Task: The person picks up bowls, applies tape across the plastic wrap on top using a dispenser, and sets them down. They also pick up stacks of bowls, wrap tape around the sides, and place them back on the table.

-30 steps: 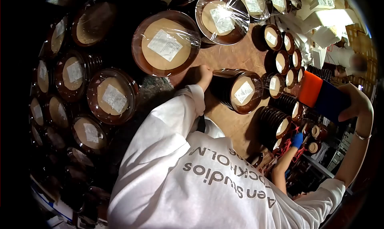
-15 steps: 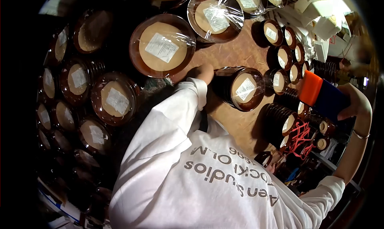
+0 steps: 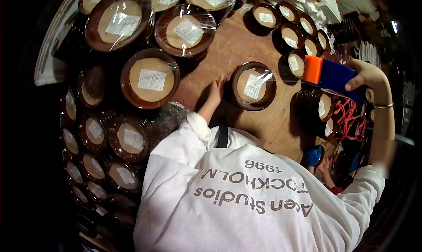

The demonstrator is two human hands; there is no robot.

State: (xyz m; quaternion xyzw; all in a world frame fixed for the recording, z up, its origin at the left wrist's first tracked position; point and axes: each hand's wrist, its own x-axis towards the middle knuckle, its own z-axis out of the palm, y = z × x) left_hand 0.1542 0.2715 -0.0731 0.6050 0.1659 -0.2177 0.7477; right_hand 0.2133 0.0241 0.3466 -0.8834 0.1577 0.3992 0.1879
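Observation:
My right hand (image 3: 367, 78) grips a blue and orange tape dispenser (image 3: 332, 74), held to the right of a stack of brown dishes (image 3: 253, 85). A thin clear strip runs from the dispenser's orange end toward the stack. The stack stands on the brown table, its top dish showing a beige centre, a white label and shiny clear film. My left hand (image 3: 215, 93) is close by the stack's left side, fingers stretched out and nothing visible in them.
Larger wrapped dish stacks (image 3: 150, 79) line the left and far side. Smaller labelled stacks (image 3: 292, 35) stand at the far right, near red strings (image 3: 351, 120). Another person's hand (image 3: 325, 167) and a blue glove (image 3: 313, 156) show at lower right. The table (image 3: 220, 45) lies between.
The view has shifted. My right hand has brought the dispenser nearer the stack. My left hand's fingers, earlier mostly hidden behind the stack, now show stretched out beside it.

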